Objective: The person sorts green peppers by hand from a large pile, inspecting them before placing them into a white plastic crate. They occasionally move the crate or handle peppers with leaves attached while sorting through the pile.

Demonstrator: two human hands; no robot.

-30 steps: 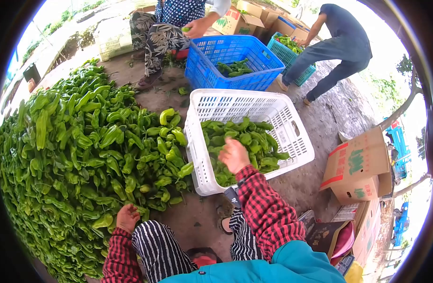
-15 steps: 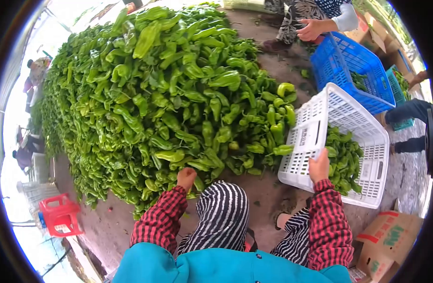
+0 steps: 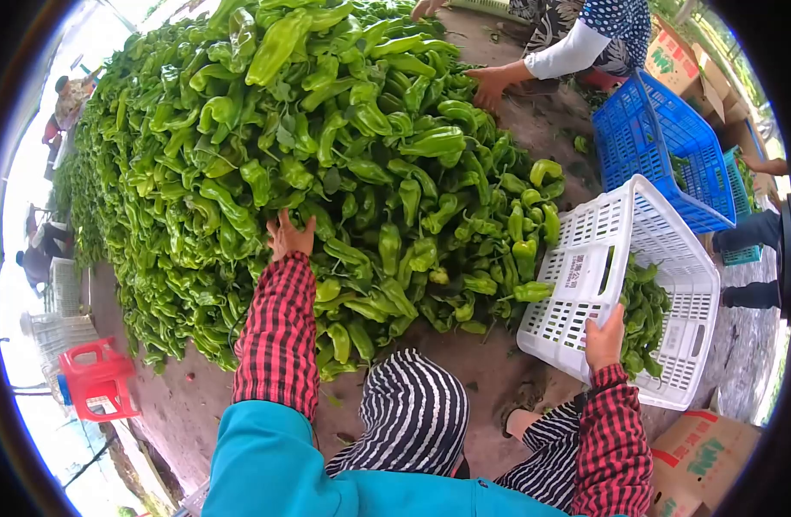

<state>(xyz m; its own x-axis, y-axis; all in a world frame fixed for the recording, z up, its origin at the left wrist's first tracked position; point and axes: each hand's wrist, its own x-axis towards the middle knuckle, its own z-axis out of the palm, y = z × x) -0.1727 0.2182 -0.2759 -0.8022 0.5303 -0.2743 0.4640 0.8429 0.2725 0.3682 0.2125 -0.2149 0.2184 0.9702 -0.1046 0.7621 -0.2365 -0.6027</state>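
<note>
A large heap of green peppers [image 3: 240,172] fills the middle and left of the view. My left hand [image 3: 290,236] reaches onto its near side with fingers spread, touching or just over the peppers; I see nothing held in it. At the right stands a white plastic crate [image 3: 576,280], tilted toward its far side, with green peppers [image 3: 643,319] inside. My right hand [image 3: 604,340] grips the crate's near rim, the thumb outside and the other fingers mostly hidden.
Across the heap, a co-worker's hand [image 3: 493,84] touches its edge. Beside the white crate is a blue crate [image 3: 649,138] with some peppers. A cardboard box [image 3: 705,448] lies at lower right. A red stool [image 3: 96,376] stands at left. Another person's legs show at far right.
My left hand has moved forward onto the heap and its fingers have spread from a closed shape. My right hand stays on the crate rim. The co-worker's hand has moved to the heap.
</note>
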